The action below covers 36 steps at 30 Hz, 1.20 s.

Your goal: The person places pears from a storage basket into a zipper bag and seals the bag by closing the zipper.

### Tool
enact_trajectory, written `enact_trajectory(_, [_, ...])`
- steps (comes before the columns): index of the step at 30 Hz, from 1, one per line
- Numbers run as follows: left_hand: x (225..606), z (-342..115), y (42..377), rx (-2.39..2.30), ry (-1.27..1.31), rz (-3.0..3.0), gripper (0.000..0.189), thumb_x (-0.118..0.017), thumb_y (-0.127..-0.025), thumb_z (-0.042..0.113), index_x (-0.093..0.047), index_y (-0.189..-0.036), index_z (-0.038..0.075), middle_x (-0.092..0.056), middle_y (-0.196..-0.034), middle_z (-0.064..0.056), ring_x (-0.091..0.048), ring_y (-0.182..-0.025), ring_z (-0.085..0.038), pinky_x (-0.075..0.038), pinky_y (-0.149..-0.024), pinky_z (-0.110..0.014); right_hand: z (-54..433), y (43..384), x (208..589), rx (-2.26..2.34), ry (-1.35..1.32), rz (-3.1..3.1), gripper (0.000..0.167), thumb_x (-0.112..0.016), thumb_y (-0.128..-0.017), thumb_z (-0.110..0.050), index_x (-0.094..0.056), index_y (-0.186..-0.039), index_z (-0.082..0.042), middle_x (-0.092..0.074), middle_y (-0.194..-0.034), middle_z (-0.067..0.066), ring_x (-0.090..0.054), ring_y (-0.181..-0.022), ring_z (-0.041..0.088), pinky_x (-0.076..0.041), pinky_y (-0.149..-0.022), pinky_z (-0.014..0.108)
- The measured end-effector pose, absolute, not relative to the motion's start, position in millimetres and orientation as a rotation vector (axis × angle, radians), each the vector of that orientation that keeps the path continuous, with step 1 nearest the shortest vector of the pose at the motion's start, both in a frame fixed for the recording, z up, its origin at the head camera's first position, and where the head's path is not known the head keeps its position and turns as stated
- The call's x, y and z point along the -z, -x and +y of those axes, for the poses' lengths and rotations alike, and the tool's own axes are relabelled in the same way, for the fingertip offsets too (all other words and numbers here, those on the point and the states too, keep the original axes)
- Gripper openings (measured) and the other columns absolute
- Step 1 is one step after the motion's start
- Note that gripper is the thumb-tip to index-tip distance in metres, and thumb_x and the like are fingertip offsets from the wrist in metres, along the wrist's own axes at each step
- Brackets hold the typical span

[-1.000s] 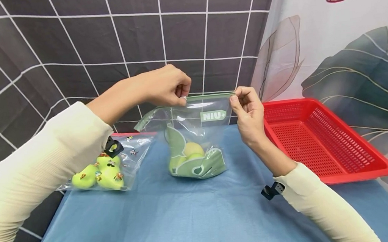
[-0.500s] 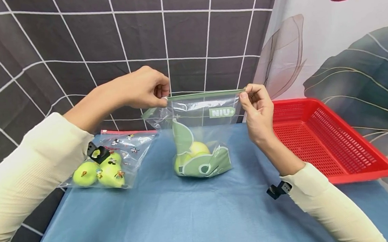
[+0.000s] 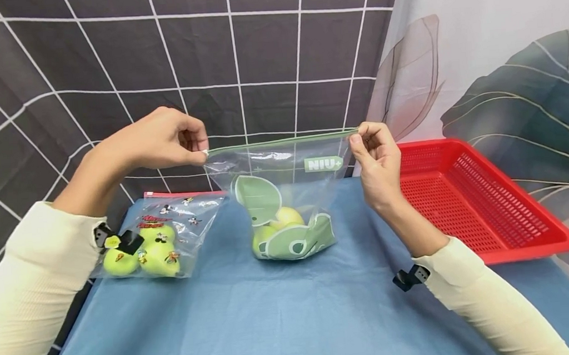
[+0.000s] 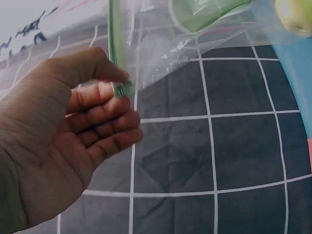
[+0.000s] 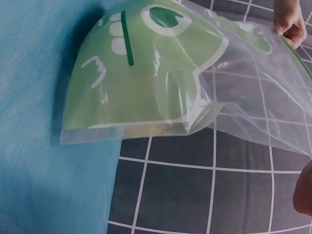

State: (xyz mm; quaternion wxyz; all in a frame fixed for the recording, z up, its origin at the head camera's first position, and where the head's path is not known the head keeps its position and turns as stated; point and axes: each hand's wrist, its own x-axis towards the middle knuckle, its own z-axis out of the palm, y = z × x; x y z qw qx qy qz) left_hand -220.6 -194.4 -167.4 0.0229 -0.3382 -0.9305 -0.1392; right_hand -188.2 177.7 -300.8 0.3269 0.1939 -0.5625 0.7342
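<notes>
A clear zip bag [image 3: 297,240] with green printing and a "NIU+" label stands upright on the blue cloth, with round yellow and green fruits [image 3: 287,216] in its bottom. My left hand [image 3: 161,140] pinches the small slider [image 4: 122,89] between thumb and forefinger at the left end of the green zip strip [image 3: 281,141]. The other fingers are loosely curled. At the top right corner, thumb and fingers of my right hand [image 3: 379,161] grip the strip's other end. The strip is stretched straight between both hands. In the right wrist view, the bag's printed side [image 5: 141,87] fills the upper middle.
Left of the zip bag lies a second clear bag [image 3: 195,221] with a red zip and cartoon prints, holding several green fruits [image 3: 159,260]. A red plastic basket [image 3: 477,207] stands at the right. Behind the table [image 3: 276,323] hangs a dark grid-patterned cloth [image 3: 269,45].
My left hand has slid leftward along the zip strip from its middle to its left end, and the drooping left corner is now pulled straight. The right hand still holds its corner.
</notes>
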Motion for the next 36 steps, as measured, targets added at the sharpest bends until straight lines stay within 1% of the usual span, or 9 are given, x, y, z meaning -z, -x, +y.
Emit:
enact_trajectory(4, [174.5,-208.3,218.3,0.593,1.013,-2.866,0.006,-0.083,-0.088,0.011,-0.079,-0.090,0.015,-0.072,-0.080,0.004,-0.062,-0.073,-0.012,-0.048,-0.067,-0.023,178.3,188.1,301.4,-1.907,-0.522,-1.513,0.033,-0.063,-0.106,0.010,-0.067,-0.103,-0.023,-0.068,-0.097,-0.009,-0.064,-0.094,0.005,-0.051,-0.086,0.017])
enact_trajectory(9, [182.9,-220.4,215.2,0.835,0.979,-2.782,0.010,-0.078,-0.086,0.004,-0.076,-0.085,0.014,-0.069,-0.075,0.006,-0.063,-0.073,-0.011,-0.047,-0.069,-0.022,176.2,187.2,301.4,-1.861,-0.536,-1.576,0.033,-0.066,-0.104,0.009,-0.069,-0.100,-0.024,-0.070,-0.095,-0.012,-0.062,-0.088,0.003,-0.052,-0.080,0.015])
enact_trajectory(14, [192.8,-237.6,222.7,1.119,1.172,-2.631,0.014,-0.071,-0.084,-0.008,-0.070,-0.081,0.005,-0.065,-0.072,0.007,-0.060,-0.071,-0.011,-0.047,-0.068,-0.022,169.9,184.7,300.6,-1.790,-0.576,-1.663,0.029,-0.068,-0.103,0.007,-0.070,-0.099,-0.022,-0.069,-0.095,-0.013,-0.059,-0.081,0.003,-0.050,-0.075,0.015])
enact_trajectory(18, [202.5,-248.4,228.1,1.391,1.286,-2.471,0.018,-0.063,-0.078,-0.018,-0.066,-0.076,0.000,-0.062,-0.071,0.004,-0.054,-0.066,-0.013,-0.044,-0.061,-0.027,162.3,182.2,299.0,-1.758,-0.616,-1.754,0.022,-0.068,-0.103,0.009,-0.070,-0.101,-0.012,-0.068,-0.098,-0.013,-0.059,-0.081,0.004,-0.049,-0.072,0.016])
enact_trajectory(21, [208.7,-254.5,232.9,1.533,1.257,-2.377,0.018,-0.059,-0.076,-0.020,-0.065,-0.075,-0.003,-0.062,-0.071,0.001,-0.052,-0.063,-0.014,-0.041,-0.057,-0.030,157.6,184.0,297.5,-1.711,-0.635,-1.828,0.009,-0.069,-0.102,0.010,-0.068,-0.101,0.001,-0.068,-0.097,-0.014,-0.059,-0.082,0.005,-0.049,-0.072,0.017])
enact_trajectory(25, [213.0,-259.6,241.1,1.476,1.095,-2.382,0.015,-0.061,-0.081,-0.017,-0.066,-0.078,-0.003,-0.063,-0.072,0.003,-0.052,-0.062,-0.013,-0.040,-0.056,-0.028,154.9,195.3,297.5,-1.580,-0.659,-1.931,0.009,-0.073,-0.101,0.006,-0.067,-0.104,0.011,-0.069,-0.096,-0.007,-0.063,-0.088,0.006,-0.053,-0.082,0.019])
enact_trajectory(31, [220.2,-255.9,257.6,1.038,0.675,-2.577,0.004,-0.077,-0.096,0.005,-0.075,-0.096,0.001,-0.063,-0.077,0.013,-0.055,-0.070,-0.008,-0.042,-0.061,-0.022,159.0,221.5,300.3,-1.160,-0.627,-2.185,0.006,-0.073,-0.105,-0.004,-0.072,-0.109,0.001,-0.073,-0.103,0.014,-0.069,-0.100,0.020,-0.054,-0.094,0.030])
enact_trajectory(33, [225.7,-252.8,267.0,0.936,0.584,-2.612,0.010,-0.079,-0.099,0.012,-0.077,-0.102,0.002,-0.065,-0.081,0.010,-0.057,-0.072,-0.007,-0.043,-0.063,-0.020,159.4,234.0,301.4,-1.086,-0.634,-2.259,0.006,-0.071,-0.106,-0.005,-0.073,-0.109,0.000,-0.074,-0.104,0.016,-0.072,-0.101,0.027,-0.058,-0.094,0.039])
enact_trajectory(36, [237.9,-249.0,283.4,0.855,0.557,-2.642,0.016,-0.080,-0.101,0.014,-0.078,-0.106,0.000,-0.070,-0.086,-0.003,-0.056,-0.072,-0.005,-0.042,-0.065,-0.017,161.1,257.3,310.2,-1.009,-0.680,-2.370,0.007,-0.069,-0.107,-0.009,-0.074,-0.109,-0.004,-0.072,-0.102,0.014,-0.071,-0.099,0.031,-0.059,-0.093,0.047])
